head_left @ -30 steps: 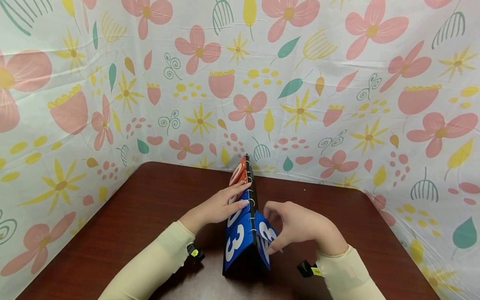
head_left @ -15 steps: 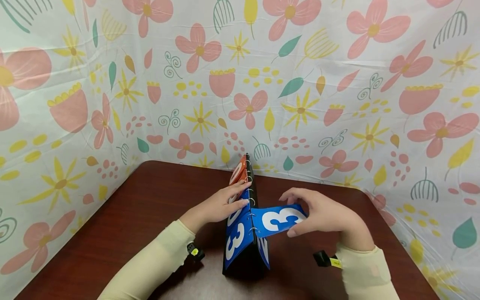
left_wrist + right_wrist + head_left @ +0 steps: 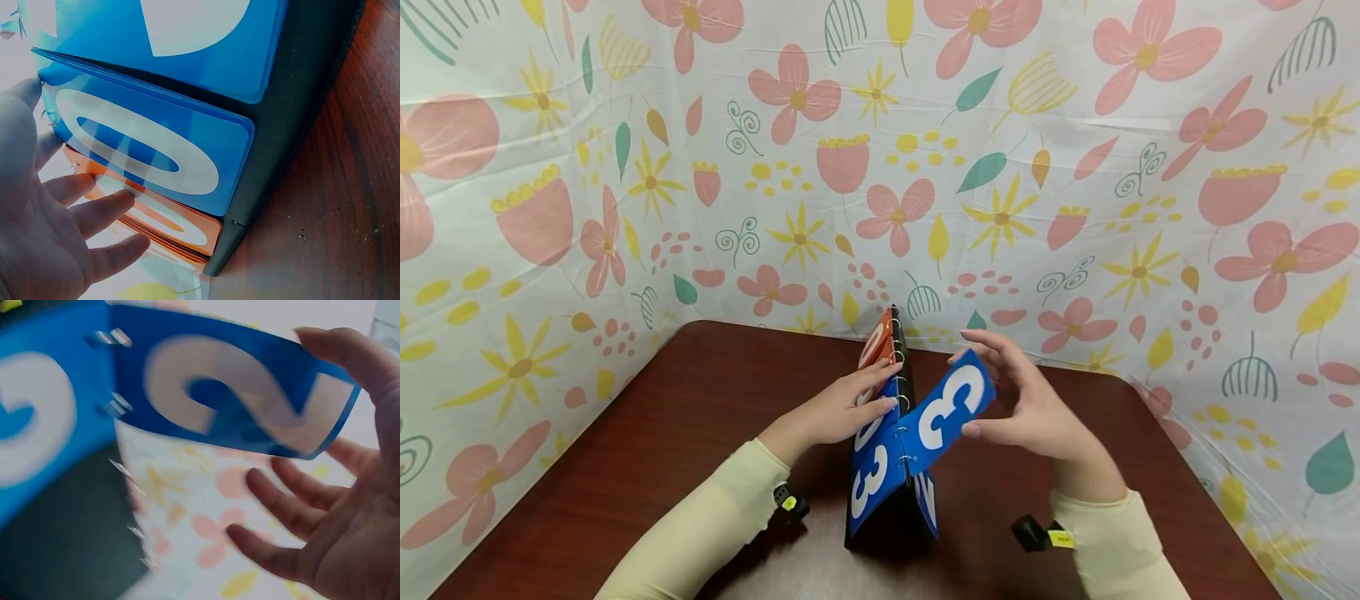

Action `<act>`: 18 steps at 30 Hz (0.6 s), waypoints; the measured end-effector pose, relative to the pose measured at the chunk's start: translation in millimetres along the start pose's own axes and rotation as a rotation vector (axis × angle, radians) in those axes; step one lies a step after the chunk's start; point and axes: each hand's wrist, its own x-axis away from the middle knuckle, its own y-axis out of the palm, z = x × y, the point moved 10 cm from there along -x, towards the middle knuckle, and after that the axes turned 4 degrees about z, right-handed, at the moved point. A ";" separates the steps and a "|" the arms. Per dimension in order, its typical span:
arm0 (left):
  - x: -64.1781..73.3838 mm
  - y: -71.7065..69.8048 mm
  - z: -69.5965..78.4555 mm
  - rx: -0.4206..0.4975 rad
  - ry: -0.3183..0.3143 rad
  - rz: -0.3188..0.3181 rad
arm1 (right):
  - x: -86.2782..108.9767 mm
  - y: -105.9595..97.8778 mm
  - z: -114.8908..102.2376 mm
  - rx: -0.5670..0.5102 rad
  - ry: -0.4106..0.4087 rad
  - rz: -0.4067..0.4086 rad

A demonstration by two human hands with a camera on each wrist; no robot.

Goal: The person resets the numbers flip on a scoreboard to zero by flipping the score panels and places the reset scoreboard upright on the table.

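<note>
A tent-shaped flip scoreboard stands on the table, its number cards hung on metal rings along the top ridge. With thumb and fingers at its free end, my right hand holds up one blue number card on the right of the ridge. In the head view that card shows a white 3; its other face carries a 2 in the right wrist view. On the ridge and left face rests my left hand, its fingers extended over the blue 0 card and the orange cards.
The dark reddish-brown table lies around the scoreboard. Behind and to the sides hangs a white floral curtain. A small black wrist camera is strapped near the right sleeve.
My right hand has lifted the blue 3 card from the right face, outward and then up toward the ridge. My left hand has stayed in place.
</note>
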 end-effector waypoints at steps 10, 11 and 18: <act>0.0 0.3 4.1 0.016 0.051 -0.020 | -12.6 69.6 0.3 -0.065 -0.165 -0.076; -0.6 1.2 4.3 0.008 0.065 -0.027 | -12.6 75.1 1.6 -0.038 -0.176 -0.090; -8.5 4.3 3.7 0.082 0.191 -0.069 | -9.2 96.1 9.8 0.071 -0.162 -0.169</act>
